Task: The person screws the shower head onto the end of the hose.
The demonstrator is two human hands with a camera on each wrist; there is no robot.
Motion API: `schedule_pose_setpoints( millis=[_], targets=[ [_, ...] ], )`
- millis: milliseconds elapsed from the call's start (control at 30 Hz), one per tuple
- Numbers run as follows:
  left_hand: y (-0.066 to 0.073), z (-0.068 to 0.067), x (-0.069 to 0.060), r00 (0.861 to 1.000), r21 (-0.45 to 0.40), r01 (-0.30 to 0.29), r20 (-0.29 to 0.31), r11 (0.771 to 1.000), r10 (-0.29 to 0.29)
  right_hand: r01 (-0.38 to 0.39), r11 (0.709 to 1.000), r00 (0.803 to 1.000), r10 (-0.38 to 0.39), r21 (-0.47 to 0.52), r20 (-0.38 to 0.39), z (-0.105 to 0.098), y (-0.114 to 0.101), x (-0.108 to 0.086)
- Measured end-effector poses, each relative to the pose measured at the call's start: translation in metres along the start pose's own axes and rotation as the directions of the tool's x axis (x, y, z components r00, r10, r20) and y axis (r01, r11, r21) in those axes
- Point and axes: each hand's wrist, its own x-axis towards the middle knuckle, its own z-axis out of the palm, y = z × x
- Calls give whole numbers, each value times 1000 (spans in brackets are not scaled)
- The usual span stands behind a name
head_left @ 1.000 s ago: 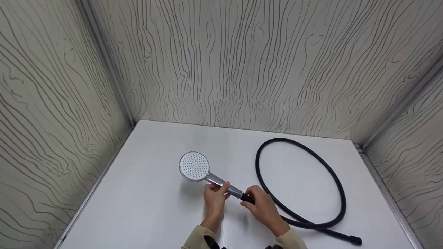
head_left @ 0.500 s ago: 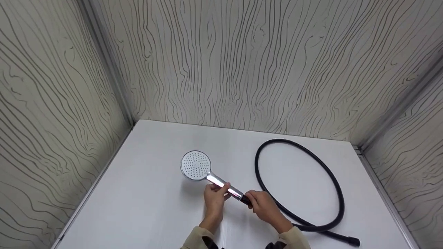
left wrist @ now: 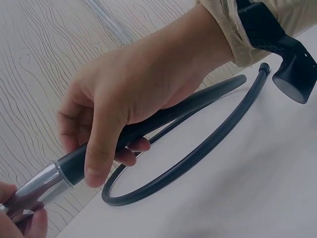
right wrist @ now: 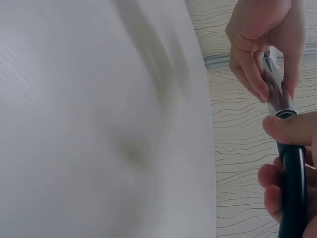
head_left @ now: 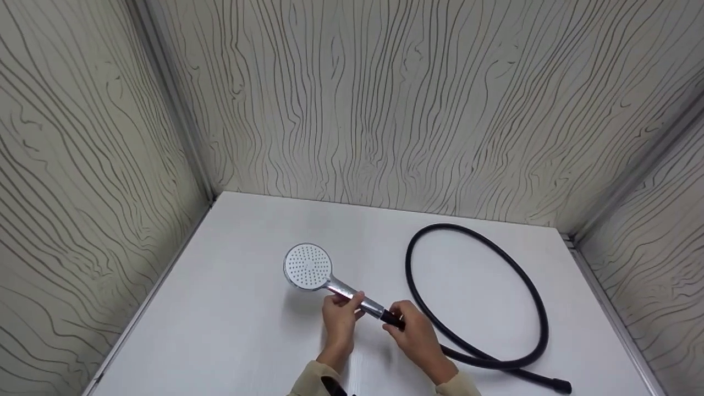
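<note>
A chrome hand shower with a round white spray face is held above the white table in the head view. My left hand grips its handle, thumb on top. The right hand pinches the black end of the shower hose right where it meets the handle. The left wrist view shows the right hand with its thumb along the hose end and fingers round it; the black end meets the chrome handle. In the right wrist view, the left hand holds the handle from above.
The rest of the black hose lies in a large loop on the right of the table. Its free end points to the lower right. Panels with a wood-grain pattern enclose the white table at the back and sides.
The right hand turned and curled over the hose end half a second ago, then turned back with its fingers shifted. The left hand and hand shower have stayed nearly still.
</note>
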Motion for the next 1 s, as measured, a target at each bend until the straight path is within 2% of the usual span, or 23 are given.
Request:
schedule_pose_setpoints(
  millis=[67, 167, 267, 367, 433, 533, 600, 700, 800, 1000],
  targets=[
    [0, 1, 0, 1000, -6, 3, 3, 1000, -3, 23, 1000, 999, -23, -12, -30, 0, 0, 0],
    [2, 2, -1, 1000, -17, 10, 5, 1000, -10, 48, 999, 998, -48, -3, -29, -3, 0, 1],
    [3, 1, -2, 1000, -9, 12, 15, 1000, -12, 45, 998, 998, -47, 44, 34, -7, 0, 2],
    [2, 0, -2, 999, 15, 16, 38, 1000, -17, -2, 991, 987, -20, 134, 158, -12, 3, 3],
    [2, -1, -2, 998, 36, 20, 59, 999, -22, -68, 977, 965, 14, 200, 263, -16, 6, 5],
    [0, -3, -2, 995, 55, 19, 96, 998, -24, -186, 941, 913, 60, 282, 403, -23, 10, 9],
    [1, -4, -3, 994, 60, 21, 109, 998, -27, -253, 914, 880, 82, 317, 467, -26, 11, 11],
    [3, -6, -1, 994, 63, 12, 112, 998, -19, -305, 883, 848, 82, 356, 523, -28, 10, 16],
    [7, -7, 1, 992, 78, -13, 123, 997, 4, -330, 854, 830, 60, 402, 554, -30, 8, 21],
    [11, -9, 2, 986, 71, -18, 169, 997, 5, -424, 774, 775, 40, 471, 631, -34, 11, 28]
  ],
)
